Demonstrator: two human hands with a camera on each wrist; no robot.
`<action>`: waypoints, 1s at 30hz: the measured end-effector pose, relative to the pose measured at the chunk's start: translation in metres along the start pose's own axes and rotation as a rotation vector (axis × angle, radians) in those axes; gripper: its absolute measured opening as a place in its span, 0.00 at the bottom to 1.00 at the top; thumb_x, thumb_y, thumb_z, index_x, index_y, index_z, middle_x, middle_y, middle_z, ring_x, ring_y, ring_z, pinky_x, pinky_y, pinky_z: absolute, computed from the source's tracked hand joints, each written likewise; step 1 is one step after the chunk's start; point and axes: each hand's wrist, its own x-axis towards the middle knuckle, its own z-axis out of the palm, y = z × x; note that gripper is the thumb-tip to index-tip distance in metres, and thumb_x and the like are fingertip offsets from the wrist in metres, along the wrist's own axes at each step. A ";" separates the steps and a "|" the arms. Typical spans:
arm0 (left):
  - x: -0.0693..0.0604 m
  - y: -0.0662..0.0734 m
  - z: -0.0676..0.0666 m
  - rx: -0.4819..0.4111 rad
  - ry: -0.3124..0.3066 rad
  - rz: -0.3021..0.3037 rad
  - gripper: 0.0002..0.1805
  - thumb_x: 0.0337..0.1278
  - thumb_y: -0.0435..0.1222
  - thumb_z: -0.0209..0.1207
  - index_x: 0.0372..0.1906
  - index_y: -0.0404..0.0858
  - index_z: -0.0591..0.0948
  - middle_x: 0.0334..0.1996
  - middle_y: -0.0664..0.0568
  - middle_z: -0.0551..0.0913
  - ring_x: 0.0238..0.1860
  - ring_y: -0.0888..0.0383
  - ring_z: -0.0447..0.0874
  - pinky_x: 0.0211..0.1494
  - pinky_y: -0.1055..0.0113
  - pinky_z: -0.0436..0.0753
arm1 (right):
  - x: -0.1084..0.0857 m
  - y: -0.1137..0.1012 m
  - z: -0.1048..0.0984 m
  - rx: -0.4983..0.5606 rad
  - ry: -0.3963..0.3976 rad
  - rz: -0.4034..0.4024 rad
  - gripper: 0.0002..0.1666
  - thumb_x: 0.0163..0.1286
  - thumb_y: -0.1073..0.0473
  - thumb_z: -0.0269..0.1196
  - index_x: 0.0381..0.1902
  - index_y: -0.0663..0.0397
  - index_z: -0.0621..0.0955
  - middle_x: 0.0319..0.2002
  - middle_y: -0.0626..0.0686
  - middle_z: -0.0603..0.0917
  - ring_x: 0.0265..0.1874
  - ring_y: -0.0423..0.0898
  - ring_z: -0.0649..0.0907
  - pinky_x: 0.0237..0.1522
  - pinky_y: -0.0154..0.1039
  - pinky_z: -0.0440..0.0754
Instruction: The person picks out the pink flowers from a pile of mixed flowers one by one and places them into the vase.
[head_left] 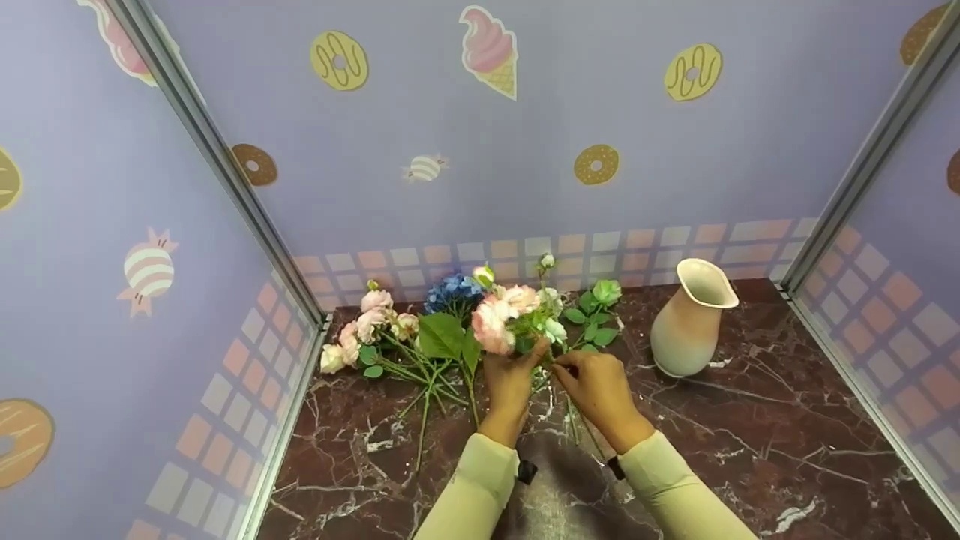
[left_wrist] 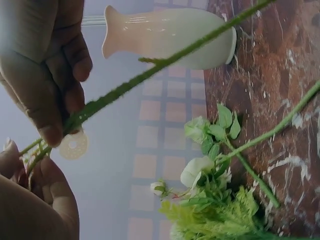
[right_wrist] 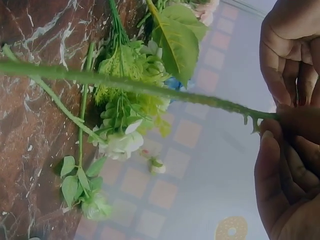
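In the head view my left hand (head_left: pixel 510 386) holds a pink flower (head_left: pixel 495 321) by its upper stem, beneath the bloom. My right hand (head_left: pixel 600 386) pinches the stem close beside it. The left wrist view has the right hand (left_wrist: pixel 45 65) above, thumb and finger on the green stem (left_wrist: pixel 150 72), and the left hand (left_wrist: pixel 45 200) below with curled fingers. From the right wrist, the long stem (right_wrist: pixel 150 90) runs leftward out of the right hand's (right_wrist: pixel 287 185) pinch; the left hand (right_wrist: pixel 295 60) is close above.
A pink and white vase (head_left: pixel 686 330) stands upright at the right. Pink flowers (head_left: pixel 371 322) lie at the left, a blue flower (head_left: pixel 452 292) behind the hands. A pale green flower (head_left: pixel 606 292) and white blooms with greenery lie near the back. Patterned walls enclose the marble-look tabletop (head_left: pixel 750 450).
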 end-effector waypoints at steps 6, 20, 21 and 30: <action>-0.007 -0.004 -0.005 0.087 -0.067 0.046 0.12 0.61 0.26 0.81 0.43 0.22 0.91 0.48 0.29 0.94 0.41 0.62 0.93 0.46 0.69 0.91 | 0.016 0.018 -0.025 0.009 0.049 0.042 0.02 0.71 0.65 0.79 0.38 0.59 0.95 0.33 0.59 0.96 0.27 0.54 0.93 0.33 0.52 0.93; -0.029 -0.040 -0.036 0.163 -0.034 -0.101 0.09 0.68 0.29 0.78 0.42 0.25 0.92 0.50 0.33 0.95 0.37 0.65 0.89 0.41 0.74 0.87 | 0.122 0.056 -0.150 -0.065 0.258 0.098 0.10 0.80 0.65 0.73 0.46 0.70 0.93 0.40 0.70 0.95 0.35 0.67 0.94 0.41 0.63 0.92; -0.031 -0.042 -0.037 0.168 -0.030 -0.103 0.09 0.68 0.30 0.78 0.43 0.25 0.92 0.49 0.35 0.96 0.36 0.65 0.88 0.41 0.74 0.87 | 0.126 0.058 -0.152 -0.070 0.275 0.085 0.10 0.79 0.65 0.73 0.46 0.70 0.93 0.40 0.70 0.95 0.36 0.67 0.94 0.43 0.64 0.92; -0.040 -0.042 -0.041 0.209 -0.023 -0.098 0.08 0.68 0.31 0.78 0.41 0.27 0.93 0.41 0.41 0.96 0.33 0.61 0.87 0.39 0.71 0.87 | 0.132 0.068 -0.129 -0.142 0.256 -0.143 0.07 0.77 0.67 0.74 0.43 0.69 0.92 0.41 0.68 0.95 0.38 0.68 0.94 0.44 0.63 0.94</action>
